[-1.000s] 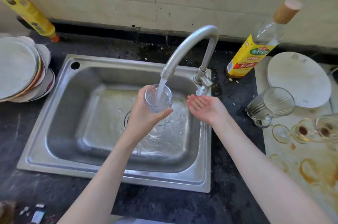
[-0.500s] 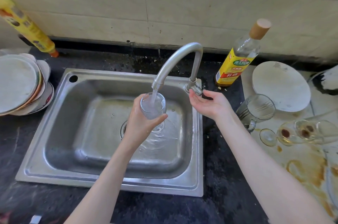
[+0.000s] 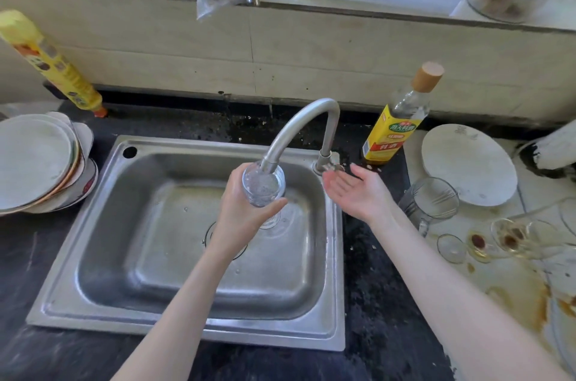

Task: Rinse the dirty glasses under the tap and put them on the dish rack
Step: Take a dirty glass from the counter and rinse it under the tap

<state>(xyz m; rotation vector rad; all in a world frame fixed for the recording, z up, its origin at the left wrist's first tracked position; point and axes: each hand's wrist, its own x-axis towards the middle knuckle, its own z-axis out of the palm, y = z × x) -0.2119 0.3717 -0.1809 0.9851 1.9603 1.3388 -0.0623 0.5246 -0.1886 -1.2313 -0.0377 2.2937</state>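
1. Head view: far out past the knuckles of our left hand, a stack of plates leans on the dark counter, with a yellow bottle behind it against the wall.
2. Our left hand curls its fingers and thumb around a clear stemmed glass, holding it upright over the steel sink; the glass mouth sits right under the tap spout.
3. Our right hand hovers palm up, fingers straight and slightly spread, its fingertips just beside the tap's handle, holding nothing.
4. Beyond our right fingers stands a yellow-labelled bottle with a tan cap.
5. Past the back of our right hand, a glass mug lies on its side, near a white plate.
6. Further right, stained dirty glasses lie on the spattered counter.
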